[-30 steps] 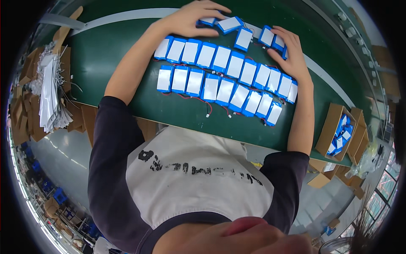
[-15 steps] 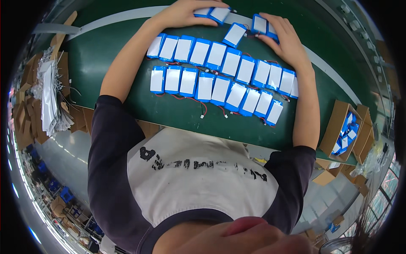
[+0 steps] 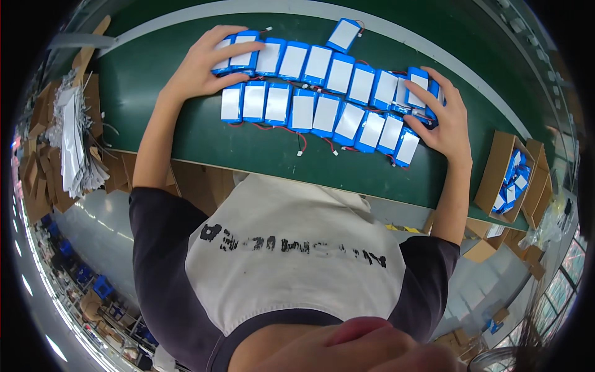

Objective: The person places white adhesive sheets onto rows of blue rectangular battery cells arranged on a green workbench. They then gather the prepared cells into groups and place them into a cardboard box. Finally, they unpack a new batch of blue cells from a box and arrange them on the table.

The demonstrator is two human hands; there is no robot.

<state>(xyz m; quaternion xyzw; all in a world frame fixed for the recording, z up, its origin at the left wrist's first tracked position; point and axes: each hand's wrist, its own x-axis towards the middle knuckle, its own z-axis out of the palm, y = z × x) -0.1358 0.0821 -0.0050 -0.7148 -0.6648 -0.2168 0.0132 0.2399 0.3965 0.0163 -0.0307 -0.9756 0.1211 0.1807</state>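
Observation:
Two rows of flat blue battery packs with white faces lie side by side on a green table. My left hand lies flat over the left end of the far row, fingers spread on top of the packs. At the right end, my right hand presses against the last packs, fingers curled over them. One loose pack lies apart beyond the far row. Thin red and black wires trail from the near row toward me.
A cardboard box with more blue packs stands at the right table edge. Stacks of white sheets and cardboard pieces sit to the left. The near table edge runs just in front of my torso.
The rows of packs now lie closer to me and packed tighter. Both hands have drawn inward and toward me with the rows, the loose packs at the far right gathered into the group.

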